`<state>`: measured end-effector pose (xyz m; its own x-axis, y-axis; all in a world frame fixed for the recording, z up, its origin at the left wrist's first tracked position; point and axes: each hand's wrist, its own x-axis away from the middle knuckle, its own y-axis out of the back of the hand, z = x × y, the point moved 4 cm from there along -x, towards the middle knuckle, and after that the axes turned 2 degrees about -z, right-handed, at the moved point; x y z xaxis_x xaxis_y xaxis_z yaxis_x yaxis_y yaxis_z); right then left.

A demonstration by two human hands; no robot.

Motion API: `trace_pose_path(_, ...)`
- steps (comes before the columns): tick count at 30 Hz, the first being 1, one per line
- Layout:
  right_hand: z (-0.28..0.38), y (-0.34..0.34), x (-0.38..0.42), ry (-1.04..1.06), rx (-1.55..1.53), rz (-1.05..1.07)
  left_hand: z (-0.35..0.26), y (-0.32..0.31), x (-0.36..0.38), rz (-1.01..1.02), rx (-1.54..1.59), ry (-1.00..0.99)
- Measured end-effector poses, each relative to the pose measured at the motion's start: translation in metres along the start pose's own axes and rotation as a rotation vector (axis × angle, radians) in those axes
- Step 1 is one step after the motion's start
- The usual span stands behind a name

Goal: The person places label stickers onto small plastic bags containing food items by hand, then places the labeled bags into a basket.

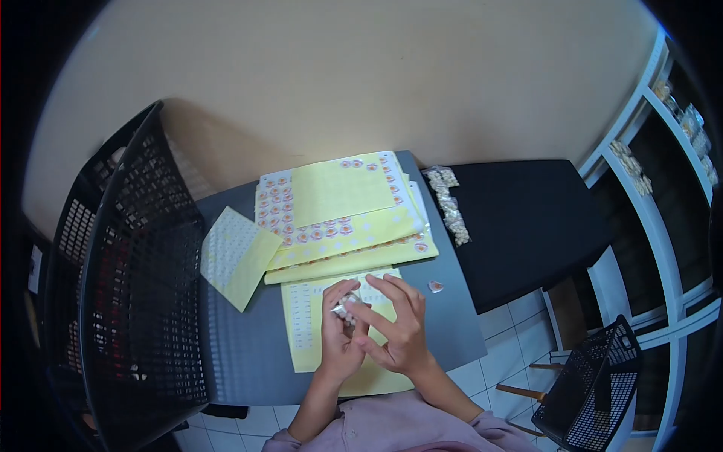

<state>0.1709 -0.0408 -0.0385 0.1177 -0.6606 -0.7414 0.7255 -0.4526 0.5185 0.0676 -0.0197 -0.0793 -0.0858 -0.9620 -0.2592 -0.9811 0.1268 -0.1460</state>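
Note:
My left hand (339, 343) is closed around a small clear packet (349, 309) of whitish pieces, held up over the desk near its front edge. The index finger of my right hand (401, 330) reaches across to the packet, while its other fingers are spread apart. Below both hands lies a yellow sheet (301, 343) with rows of small print. A single loose sticker (435, 286) with an orange-brown centre sits on the desk to the right of my hands.
Stacked sticker sheets (343, 197) cover the back of the grey desk (252, 361), with another sheet (239, 256) at their left. A tall black basket (143, 301) stands left. Filled packets (449, 207) line the black surface (527, 218); shelves (640, 113) and a second basket (591, 388) are right.

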Motion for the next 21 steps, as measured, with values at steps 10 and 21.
trace_pose_path(10,-0.060,0.000,0.039,-0.746,-1.029,0.086,0.020,-0.031,-0.002,0.065,0.141,0.117)
trace_pose_path(21,-0.294,0.070,0.016,-0.745,-0.506,-0.366,-0.008,0.016,0.005,-0.023,-0.653,-0.014)
